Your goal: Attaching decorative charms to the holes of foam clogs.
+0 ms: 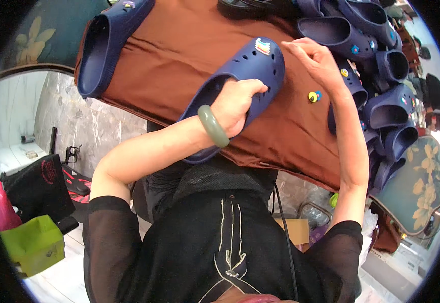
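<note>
My left hand (235,103) grips a navy-blue clog (270,65) with holes in its upper. The fingers reach into the shoe's opening and the thumb lies over the upper. Near the toe, a small white, multicoloured shoe charm (263,47) sits on the clog. My right hand (311,58) hovers just right of the toe, its fingertips drawn together in a pinch; whether anything tiny is between them is hidden. Below that hand, a small yellow and blue shoe charm (314,96) lies on the brown cloth (290,136).
Another navy clog (96,55) rests at the cloth's left edge. Several navy clogs with charms (389,108) are heaped on the right. A black shoe (250,7) is at the far edge. Bags, including a green one (33,245), stand at lower left; a flowered chair back (414,187) is at right.
</note>
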The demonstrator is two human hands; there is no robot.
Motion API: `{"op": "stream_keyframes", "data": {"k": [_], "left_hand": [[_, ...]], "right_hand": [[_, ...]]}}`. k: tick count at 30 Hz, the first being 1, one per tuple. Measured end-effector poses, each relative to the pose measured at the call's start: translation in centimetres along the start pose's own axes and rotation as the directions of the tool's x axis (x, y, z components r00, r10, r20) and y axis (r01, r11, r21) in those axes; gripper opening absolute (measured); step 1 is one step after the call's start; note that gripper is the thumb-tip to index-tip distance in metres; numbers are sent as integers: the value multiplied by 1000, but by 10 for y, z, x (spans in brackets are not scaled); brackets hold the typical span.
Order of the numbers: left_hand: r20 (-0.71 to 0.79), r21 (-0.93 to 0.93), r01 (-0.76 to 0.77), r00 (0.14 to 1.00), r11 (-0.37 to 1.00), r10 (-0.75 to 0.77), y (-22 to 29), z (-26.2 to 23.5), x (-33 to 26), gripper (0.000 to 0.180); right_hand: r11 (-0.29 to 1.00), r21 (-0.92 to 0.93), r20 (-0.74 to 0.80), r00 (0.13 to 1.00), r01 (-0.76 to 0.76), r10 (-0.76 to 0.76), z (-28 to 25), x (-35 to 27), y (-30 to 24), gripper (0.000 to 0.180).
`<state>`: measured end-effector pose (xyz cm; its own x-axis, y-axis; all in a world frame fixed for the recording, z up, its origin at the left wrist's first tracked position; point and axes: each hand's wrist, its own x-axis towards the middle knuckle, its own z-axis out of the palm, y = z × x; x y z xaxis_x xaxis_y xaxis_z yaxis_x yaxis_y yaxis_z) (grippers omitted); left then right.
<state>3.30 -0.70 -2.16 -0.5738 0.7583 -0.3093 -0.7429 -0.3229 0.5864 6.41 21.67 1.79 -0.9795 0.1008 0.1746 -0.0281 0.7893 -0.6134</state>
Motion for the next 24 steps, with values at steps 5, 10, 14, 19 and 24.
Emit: {"op": "stream_keyframes", "data": {"k": [5, 10, 14, 19, 24], "left_hand": [[20, -23, 13, 1000, 1000, -12, 4, 0, -3, 13], [57, -27, 12, 998, 1000, -10, 7, -2, -1, 31], [44, -15, -4, 999, 1000, 5, 13, 5, -4, 36], [118, -125, 135, 986, 983, -120, 25, 3, -13, 45], [156, 16, 174, 972, 985, -174, 32, -4, -33, 44]], "right_hand": [[967, -222, -52, 991, -129, 121, -25, -63, 29, 13], [910, -356, -90, 977, -212, 192, -2, -100, 37, 25], [850, -463, -218, 962, -251, 165, 10, -113, 31, 27], [886, -410, -315, 945, -217, 86, 23, -133, 32, 20], [941, -307, -323, 945, -144, 39, 23, -135, 20, 17]]}}
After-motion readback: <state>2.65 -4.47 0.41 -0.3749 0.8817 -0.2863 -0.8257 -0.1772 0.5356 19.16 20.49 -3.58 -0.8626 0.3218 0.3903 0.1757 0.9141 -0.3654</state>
